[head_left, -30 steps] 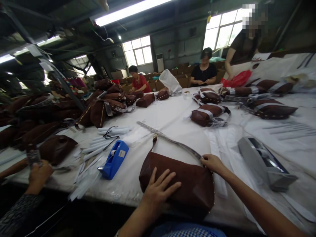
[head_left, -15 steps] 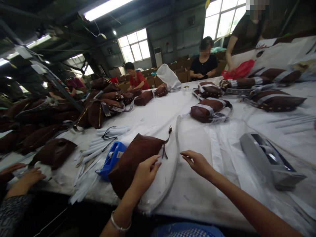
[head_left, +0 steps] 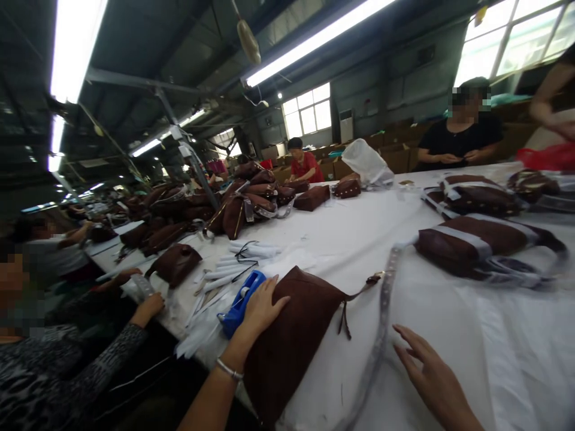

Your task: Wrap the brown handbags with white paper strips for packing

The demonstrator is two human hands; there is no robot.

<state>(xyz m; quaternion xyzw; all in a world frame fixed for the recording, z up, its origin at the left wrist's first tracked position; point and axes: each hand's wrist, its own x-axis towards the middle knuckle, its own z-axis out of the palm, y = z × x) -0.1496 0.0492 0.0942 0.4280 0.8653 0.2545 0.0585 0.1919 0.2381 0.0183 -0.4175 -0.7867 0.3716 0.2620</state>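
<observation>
A brown leather handbag (head_left: 299,335) lies on the white-covered table in front of me, its short strap with a metal clasp and a tassel pointing right. My left hand (head_left: 261,306) is at the bag's upper left edge, fingers stretched out, beside a blue tape dispenser (head_left: 240,308) partly hidden behind it. To the right, my right hand (head_left: 424,365) is over the table with its fingers apart and nothing in them. Between that hand and the bag runs a long strap wrapped in clear plastic (head_left: 381,317).
Wrapped brown bags (head_left: 476,239) lie at the right, and a large pile of bags (head_left: 242,206) rises at the back left. White paper strips (head_left: 233,263) are spread beyond the dispenser. A co-worker's hand (head_left: 150,308) is at the left edge. Several other people stand around the table.
My view has swung left, so things appear further right. My left hand has moved from the bag's right side to its upper left edge. My right hand's fingers have spread.
</observation>
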